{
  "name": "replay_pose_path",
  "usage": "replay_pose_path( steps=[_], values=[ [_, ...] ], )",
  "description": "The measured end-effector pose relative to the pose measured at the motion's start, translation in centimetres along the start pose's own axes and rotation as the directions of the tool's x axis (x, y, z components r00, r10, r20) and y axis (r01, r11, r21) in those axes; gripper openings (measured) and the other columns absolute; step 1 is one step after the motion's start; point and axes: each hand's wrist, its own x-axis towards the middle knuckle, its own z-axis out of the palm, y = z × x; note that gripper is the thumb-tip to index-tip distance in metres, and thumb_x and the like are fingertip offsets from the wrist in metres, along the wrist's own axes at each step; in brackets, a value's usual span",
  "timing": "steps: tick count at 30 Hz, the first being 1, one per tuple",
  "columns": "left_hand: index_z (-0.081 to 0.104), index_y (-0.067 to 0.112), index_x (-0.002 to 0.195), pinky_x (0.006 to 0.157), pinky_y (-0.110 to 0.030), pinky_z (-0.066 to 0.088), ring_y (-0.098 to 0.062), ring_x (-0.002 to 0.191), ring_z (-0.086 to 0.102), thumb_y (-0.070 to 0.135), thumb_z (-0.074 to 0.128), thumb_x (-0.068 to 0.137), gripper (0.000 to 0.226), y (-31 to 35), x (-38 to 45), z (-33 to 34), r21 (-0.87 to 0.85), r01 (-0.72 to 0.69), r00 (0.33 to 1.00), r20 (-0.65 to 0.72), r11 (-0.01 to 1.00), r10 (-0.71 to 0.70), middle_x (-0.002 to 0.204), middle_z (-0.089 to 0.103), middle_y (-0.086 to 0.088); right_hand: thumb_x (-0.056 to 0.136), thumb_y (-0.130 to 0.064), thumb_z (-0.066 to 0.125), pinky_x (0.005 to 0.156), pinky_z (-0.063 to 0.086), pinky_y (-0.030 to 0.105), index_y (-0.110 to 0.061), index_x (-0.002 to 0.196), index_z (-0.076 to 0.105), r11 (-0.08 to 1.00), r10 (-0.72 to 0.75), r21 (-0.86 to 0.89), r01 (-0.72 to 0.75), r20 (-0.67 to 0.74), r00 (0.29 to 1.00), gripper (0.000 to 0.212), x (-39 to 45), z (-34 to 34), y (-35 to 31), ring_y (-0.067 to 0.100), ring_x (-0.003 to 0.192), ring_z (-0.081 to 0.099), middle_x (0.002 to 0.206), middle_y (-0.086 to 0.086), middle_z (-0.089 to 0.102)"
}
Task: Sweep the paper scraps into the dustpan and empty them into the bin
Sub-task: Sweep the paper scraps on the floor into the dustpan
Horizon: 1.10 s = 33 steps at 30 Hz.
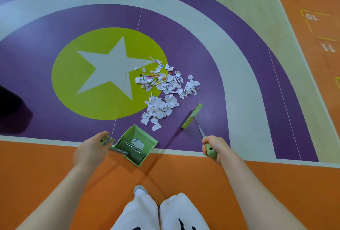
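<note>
White paper scraps (161, 104) lie in a loose heap on the purple floor, mixed with several coloured pens (152, 77) at the far end. A green dustpan (137, 143) sits on the floor just short of the heap, with a few scraps inside. My left hand (92, 149) grips the top of its handle. My right hand (214, 149) grips the green handle of a broom. The broom head (192, 116) is on the floor to the right of the scraps. No bin is in view.
The floor has a green circle with a grey star (110, 69), purple and grey arcs, and orange matting (55, 165) near me. My legs in white trousers (160, 213) and one shoe are at the bottom. A dark object (9, 101) sits at the left edge.
</note>
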Motion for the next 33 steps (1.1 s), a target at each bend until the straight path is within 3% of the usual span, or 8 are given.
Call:
replay_pose_path(
  steps=[9,20,25,29,33],
  values=[
    [0.06,0.036,0.121,0.072,-0.034,0.047,-0.03,0.098,0.063,0.05,0.062,0.087,0.037,3.5,1.8,-0.3,-0.013,0.009,1.0,-0.025,1.0,-0.009,0.109,0.07,-0.001,0.086,0.009,0.045,0.035,0.037,0.018,0.0,0.085,0.051,0.985,-0.098,-0.146,0.089,-0.056,0.994,0.011,3.5,-2.0,-5.6,0.019,0.049,0.04,0.068,0.012,0.045],
    [0.064,0.04,0.112,0.068,-0.033,0.046,-0.027,0.097,0.064,0.049,0.067,0.083,0.031,12.0,5.2,0.1,-0.044,0.102,0.989,-0.102,0.994,-0.106,0.106,0.071,0.002,0.079,0.003,0.039,0.045,0.038,0.021,-0.003,0.079,0.048,0.907,-0.207,-0.388,0.165,-0.069,0.976,0.01,13.8,-4.5,-22.2,0.021,0.052,0.045,0.077,0.017,0.049],
    [0.064,0.04,0.112,0.065,-0.033,0.044,-0.027,0.092,0.063,0.046,0.067,0.084,0.029,16.9,6.8,0.1,-0.042,0.141,0.982,-0.124,0.989,-0.145,0.098,0.07,0.004,0.072,-0.001,0.04,0.056,0.036,0.028,0.002,0.101,0.055,0.846,-0.219,-0.511,0.152,-0.073,0.973,0.033,19.9,-5.4,-28.6,0.019,0.051,0.041,0.061,0.01,0.046],
    [0.065,0.04,0.112,0.064,-0.032,0.043,-0.027,0.091,0.065,0.046,0.068,0.084,0.029,20.3,7.8,0.1,-0.037,0.138,0.98,-0.138,0.99,-0.142,0.101,0.072,0.003,0.075,-0.003,0.046,0.054,0.039,0.028,0.003,0.113,0.055,0.77,-0.245,-0.618,0.159,-0.055,0.968,0.039,23.5,-5.9,-32.3,0.019,0.041,0.043,0.066,0.013,0.053],
    [0.066,0.038,0.111,0.062,-0.032,0.04,-0.03,0.09,0.066,0.043,0.069,0.084,0.028,23.2,8.8,0.2,-0.042,0.136,0.977,-0.16,0.99,-0.141,0.099,0.072,0.001,0.087,-0.002,0.039,0.042,0.043,0.023,0.0,0.121,0.046,0.728,-0.21,-0.672,0.132,-0.035,0.977,0.035,25.0,-5.5,-34.4,0.025,0.047,0.056,0.07,0.019,0.055]
  ],
)
